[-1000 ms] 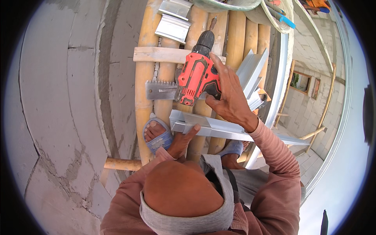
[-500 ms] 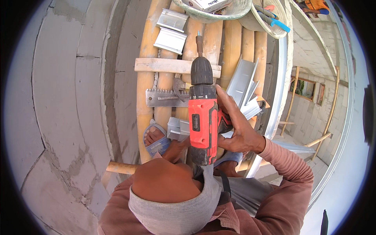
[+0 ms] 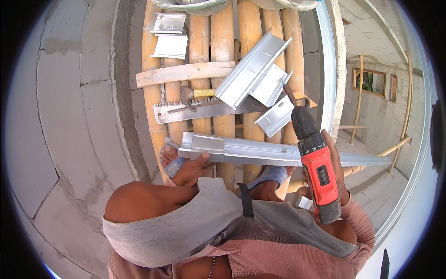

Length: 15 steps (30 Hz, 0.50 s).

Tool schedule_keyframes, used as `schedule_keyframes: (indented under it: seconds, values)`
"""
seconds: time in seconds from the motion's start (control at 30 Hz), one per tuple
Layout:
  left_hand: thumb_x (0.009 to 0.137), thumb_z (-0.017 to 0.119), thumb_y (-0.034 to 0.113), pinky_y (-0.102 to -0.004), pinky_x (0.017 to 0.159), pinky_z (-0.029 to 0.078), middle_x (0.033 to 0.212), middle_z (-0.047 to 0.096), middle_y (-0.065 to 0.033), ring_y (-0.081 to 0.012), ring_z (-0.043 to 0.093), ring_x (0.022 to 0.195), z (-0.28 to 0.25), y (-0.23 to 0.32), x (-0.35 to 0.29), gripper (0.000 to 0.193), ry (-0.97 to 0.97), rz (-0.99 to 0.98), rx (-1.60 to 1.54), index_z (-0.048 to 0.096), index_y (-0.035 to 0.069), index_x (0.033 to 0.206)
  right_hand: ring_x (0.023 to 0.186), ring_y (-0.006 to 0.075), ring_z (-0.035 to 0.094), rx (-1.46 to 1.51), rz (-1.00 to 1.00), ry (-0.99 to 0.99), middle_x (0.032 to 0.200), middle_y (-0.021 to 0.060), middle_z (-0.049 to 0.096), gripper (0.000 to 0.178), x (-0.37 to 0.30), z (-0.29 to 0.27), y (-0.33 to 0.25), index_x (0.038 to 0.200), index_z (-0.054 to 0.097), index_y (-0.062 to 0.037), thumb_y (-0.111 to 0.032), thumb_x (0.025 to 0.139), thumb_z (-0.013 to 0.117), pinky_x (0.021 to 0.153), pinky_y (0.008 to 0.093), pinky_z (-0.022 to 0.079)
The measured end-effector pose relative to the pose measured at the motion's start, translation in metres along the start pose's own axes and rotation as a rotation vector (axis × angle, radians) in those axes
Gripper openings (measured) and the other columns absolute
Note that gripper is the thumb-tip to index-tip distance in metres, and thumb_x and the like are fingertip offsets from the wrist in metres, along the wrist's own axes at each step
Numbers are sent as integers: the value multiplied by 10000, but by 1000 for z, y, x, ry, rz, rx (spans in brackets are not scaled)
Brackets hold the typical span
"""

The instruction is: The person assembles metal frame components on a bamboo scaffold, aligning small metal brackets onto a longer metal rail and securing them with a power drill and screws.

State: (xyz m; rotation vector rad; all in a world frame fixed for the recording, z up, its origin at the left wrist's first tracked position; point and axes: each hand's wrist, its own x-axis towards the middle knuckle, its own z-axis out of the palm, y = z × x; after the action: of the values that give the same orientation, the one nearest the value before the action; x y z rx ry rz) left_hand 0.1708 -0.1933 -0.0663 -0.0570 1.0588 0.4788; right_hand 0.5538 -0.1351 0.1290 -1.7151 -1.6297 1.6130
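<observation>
In my right hand (image 3: pixel 341 172) is a red and black cordless drill (image 3: pixel 320 174), with its long bit pointing up and slightly left, above the right part of a long silvery metal channel (image 3: pixel 260 151). The channel lies crosswise before my feet, narrowing toward the right. A short metal channel piece (image 3: pixel 208 146) sits over its left end. My left hand (image 3: pixel 189 171) grips that end from the near side, thumb against the short piece; some of its fingers are hidden. Beyond the channel lie a handsaw (image 3: pixel 186 113) and a hammer (image 3: pixel 188 95) with a yellow handle.
Bamboo poles (image 3: pixel 223 42) form the platform under my sandalled feet. Cut channel pieces (image 3: pixel 253 69) lie ahead, others (image 3: pixel 169 45) at the far left, by a wooden batten (image 3: pixel 186 73). Buckets (image 3: pixel 200 7) stand at the far edge. A grey block wall (image 3: pixel 65 116) rises on the left.
The drill has moved right and tilted, uncovering the saw and hammer. The long channel now shows fully across the platform, my left hand at its left end. The view has shifted.
</observation>
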Motion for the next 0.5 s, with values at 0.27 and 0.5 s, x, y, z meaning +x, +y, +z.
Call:
schedule_keyframes:
  seconds: [0.27, 0.5]
  values:
    - [966, 704, 510, -506, 1249, 300, 1568, 365, -164, -349, 333, 1495, -70, -13, -8, 872, 15, -69, 131, 229, 106, 1576, 1402, 433, 477, -80, -8, 68, 1542, 269, 452, 1116, -37, 30, 74, 1602, 273, 37, -439, 771, 847, 1137, 455, 398]
    - [990, 696, 443, -430, 1261, 260, 1652, 281, -165, -309, 298, 1544, -14, 20, -22, 935, 8, -109, 103, 111, 101, 1634, 1449, 414, 425, -320, -69, -10, 1582, 225, 417, 769, -43, 58, 115, 1569, 359, -11, -314, 940, 680, 1177, 445, 380]
